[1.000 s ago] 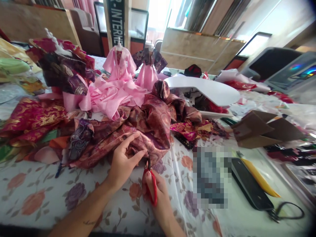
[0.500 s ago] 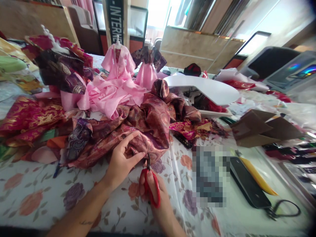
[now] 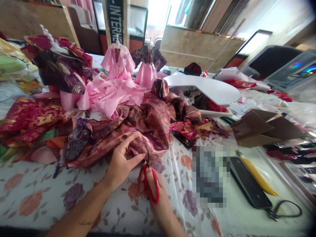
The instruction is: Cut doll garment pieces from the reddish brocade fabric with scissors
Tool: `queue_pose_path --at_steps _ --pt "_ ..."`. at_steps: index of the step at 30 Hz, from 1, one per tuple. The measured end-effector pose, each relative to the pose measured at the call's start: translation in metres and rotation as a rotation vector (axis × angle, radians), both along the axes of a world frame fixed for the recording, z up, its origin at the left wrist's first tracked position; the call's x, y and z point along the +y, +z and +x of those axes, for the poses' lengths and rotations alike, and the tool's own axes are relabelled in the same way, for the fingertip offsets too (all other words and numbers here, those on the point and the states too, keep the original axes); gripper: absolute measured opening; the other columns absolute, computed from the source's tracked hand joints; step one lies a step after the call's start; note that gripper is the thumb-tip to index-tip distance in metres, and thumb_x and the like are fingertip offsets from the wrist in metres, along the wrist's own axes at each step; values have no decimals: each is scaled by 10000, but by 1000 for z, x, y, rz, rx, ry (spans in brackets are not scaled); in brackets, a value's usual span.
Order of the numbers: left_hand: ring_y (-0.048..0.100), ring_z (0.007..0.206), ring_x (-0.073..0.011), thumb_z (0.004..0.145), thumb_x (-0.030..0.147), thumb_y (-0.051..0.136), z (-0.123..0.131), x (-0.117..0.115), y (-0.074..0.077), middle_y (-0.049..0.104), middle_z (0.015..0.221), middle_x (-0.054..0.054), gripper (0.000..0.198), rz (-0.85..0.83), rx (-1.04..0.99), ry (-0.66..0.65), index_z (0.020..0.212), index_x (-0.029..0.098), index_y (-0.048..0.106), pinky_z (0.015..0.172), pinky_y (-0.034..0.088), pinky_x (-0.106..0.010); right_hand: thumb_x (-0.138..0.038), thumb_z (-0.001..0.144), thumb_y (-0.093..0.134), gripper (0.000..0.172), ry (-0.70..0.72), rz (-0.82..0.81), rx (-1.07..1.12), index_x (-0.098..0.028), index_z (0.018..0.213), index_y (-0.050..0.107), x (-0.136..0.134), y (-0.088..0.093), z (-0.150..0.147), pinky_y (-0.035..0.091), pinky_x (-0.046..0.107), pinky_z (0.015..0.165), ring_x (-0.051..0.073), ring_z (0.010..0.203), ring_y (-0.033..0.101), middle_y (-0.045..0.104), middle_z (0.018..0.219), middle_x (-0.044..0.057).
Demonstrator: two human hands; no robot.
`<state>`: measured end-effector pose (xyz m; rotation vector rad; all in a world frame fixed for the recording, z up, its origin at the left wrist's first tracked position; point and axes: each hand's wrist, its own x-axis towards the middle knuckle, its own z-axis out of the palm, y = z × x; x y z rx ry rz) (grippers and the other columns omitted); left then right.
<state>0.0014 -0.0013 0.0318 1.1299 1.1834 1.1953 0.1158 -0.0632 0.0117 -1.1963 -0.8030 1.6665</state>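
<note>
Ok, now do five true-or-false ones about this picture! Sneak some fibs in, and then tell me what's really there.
1. The right hand holds red-handled scissors. True.
2. The left hand is wrapped around a cup. False: it is on the shiny patterned cloth.
3. The yellow object lies beside a flat black object. True.
4. The tablecloth is plain black. False: it is pale, with orange and purple flowers and leaves.
5. A small pink robe stands upright behind the heap of pink cloth. True.
</note>
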Motion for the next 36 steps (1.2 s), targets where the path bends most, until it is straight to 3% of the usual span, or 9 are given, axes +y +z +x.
queue_pose_path --at_steps 6,11,14,18,27,36 --pt "538 1184 -212 703 158 720 0 1 -1 566 1321 -36 556 33 36 -1 1239 243 598 964 429 -230 -674 797 498 486 -13 -4 -40 -222 641 415 -1 4 0 386 248 445 137 432 510 538 471 -25" --pt "495 1233 -193 695 140 726 1 0 2 571 1321 -21 538 62 57 19 1212 240 615 1034 362 -216 -629 845 476 475 -41 39 93 -211 627 424 -4 -11 -4 338 216 407 84 365 383 417 430 -70" --pt "564 1132 -183 706 170 718 2 -1 0 577 1308 -32 559 32 57 10 1245 227 582 946 439 -216 -604 865 470 474 -68 66 92 -198 623 441 -5 -19 -6 284 197 388 65 365 325 390 435 -75" --pt "617 1000 -172 719 206 706 2 -2 -4 577 1303 -46 575 28 62 1 1272 218 549 840 498 -235 -586 873 478 483 -94 102 99 -186 605 448 -4 -19 -8 282 191 401 63 387 354 393 448 -68" --pt "616 1051 -179 749 222 686 4 -2 -4 613 1254 -52 505 75 95 37 1240 195 568 850 506 -228 -538 876 520 431 -95 87 147 -182 636 479 -4 -19 -7 298 184 386 73 378 424 459 441 -57" --pt "524 1217 -171 758 190 678 2 -1 -7 595 1293 -38 459 146 155 54 1209 199 592 1001 422 -219 -536 872 529 422 -74 75 108 -183 641 500 -2 -14 -5 363 190 397 81 400 440 506 466 -39"
